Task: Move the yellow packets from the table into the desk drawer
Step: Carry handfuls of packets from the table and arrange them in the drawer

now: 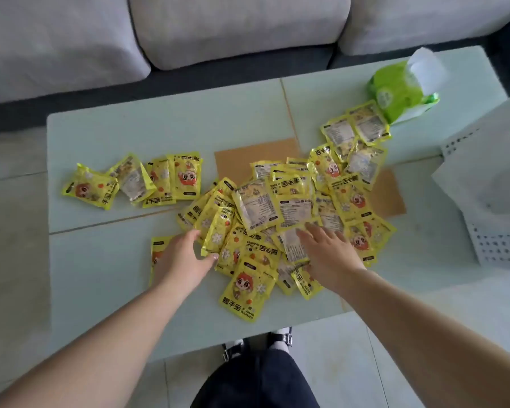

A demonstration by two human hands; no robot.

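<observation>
Grey sofa behind pale table

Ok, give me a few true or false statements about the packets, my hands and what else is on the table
1. Both hands rest on the big pile of yellow packets. True: left hand, right hand.
2. A green tissue pack sits at the table's far right corner. True.
3. All the packets lie in one heap. False: a small group of packets lies apart to the left.
4. The right hand is lifting a packet clear of the table. False: its fingers lie spread flat on the pile.
5. A brown sheet lies under part of the pile. True.
</observation>
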